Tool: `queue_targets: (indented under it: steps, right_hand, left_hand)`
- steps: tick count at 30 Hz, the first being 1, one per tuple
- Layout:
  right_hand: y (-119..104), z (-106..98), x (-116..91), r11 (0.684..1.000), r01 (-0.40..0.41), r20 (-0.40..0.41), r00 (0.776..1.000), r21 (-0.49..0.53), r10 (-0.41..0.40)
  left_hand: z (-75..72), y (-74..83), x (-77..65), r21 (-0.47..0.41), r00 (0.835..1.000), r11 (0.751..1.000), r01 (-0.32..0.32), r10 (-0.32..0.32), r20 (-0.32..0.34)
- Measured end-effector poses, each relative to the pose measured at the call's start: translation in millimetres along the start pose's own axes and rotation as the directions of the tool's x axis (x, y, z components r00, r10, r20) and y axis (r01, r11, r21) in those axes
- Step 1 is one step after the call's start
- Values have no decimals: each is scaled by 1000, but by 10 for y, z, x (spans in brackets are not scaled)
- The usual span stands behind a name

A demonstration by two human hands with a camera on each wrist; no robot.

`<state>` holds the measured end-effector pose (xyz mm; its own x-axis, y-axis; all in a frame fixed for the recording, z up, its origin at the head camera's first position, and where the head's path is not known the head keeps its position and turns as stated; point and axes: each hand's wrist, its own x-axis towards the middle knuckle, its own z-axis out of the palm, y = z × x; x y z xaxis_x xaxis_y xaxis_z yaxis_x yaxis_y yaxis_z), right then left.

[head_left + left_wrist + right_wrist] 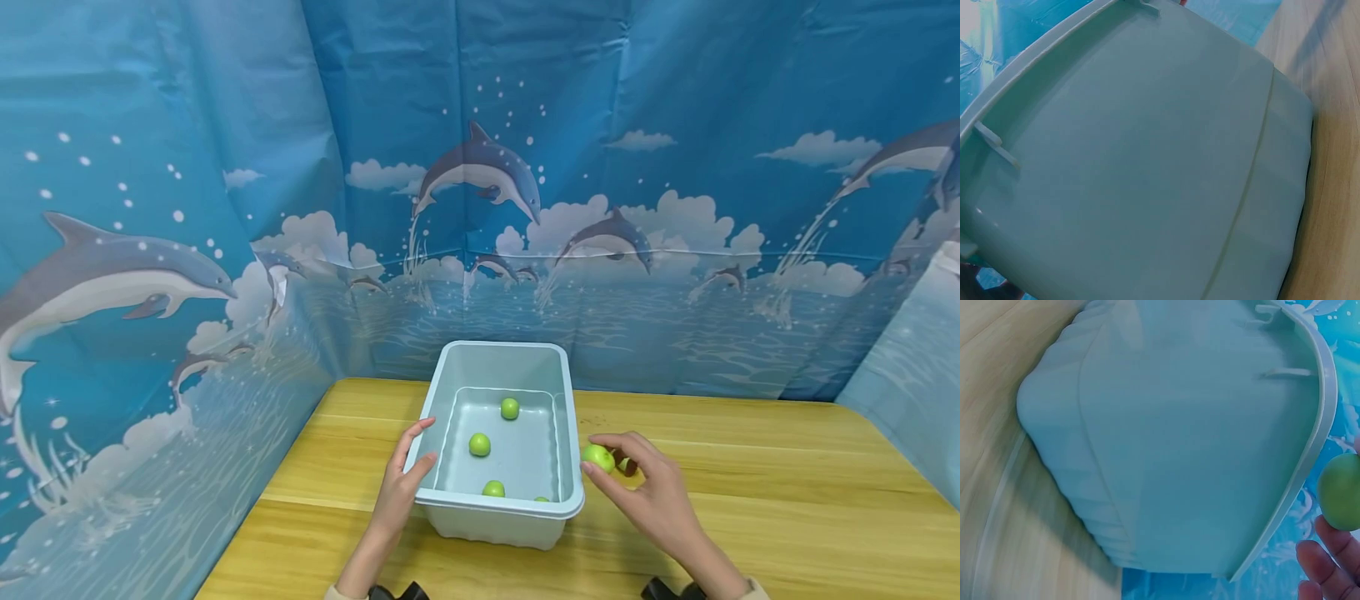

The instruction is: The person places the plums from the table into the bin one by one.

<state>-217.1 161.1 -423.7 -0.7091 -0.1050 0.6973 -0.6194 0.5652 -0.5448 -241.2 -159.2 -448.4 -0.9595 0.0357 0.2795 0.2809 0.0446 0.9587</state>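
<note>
A pale blue-grey plastic bin stands on the wooden table, with several small round green fruits inside, among them one at the far end and another near the middle. At the bin's left rim, my left hand grips the edge, thumb over the inner side. My right hand pinches a green fruit between thumb and fingers, just outside the right rim. More green shows behind its fingers. In the right wrist view, this fruit sits at the fingertips, beside the rim.
The wooden table stretches to the right of the bin. A blue dolphin-print curtain hangs behind the table and along its sides. The near wall of the bin partly hides the closest fruits.
</note>
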Motion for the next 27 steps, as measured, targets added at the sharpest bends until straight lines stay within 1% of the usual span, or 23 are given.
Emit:
queue_targets:
  steps: [5, 11, 18, 27]
  right_hand:
    - [-49, 50, 27, 1000, 9, -6, 1000, 14, -9]
    - [-97, 99, 58, 1000, -2, 15, 1000, 23, 1]
    - [-119, 127, 87, 1000, 7, 40, 999, 17, -7]
    - [-129, 156, 119, 999, 52, 40, 998, 7, -52]
  left_hand:
    - [-1, 12, -1, -1, 1000, 1000, -2, 2, 8]
    - [-2, 14, 1, -5, 1000, 1000, -2, 2, 15]
    - [2, 7, 8, 1, 1000, 1000, 1, -1, 14]
    - [-5, -15, 16, -1, 1000, 1000, 21, -21, 0]
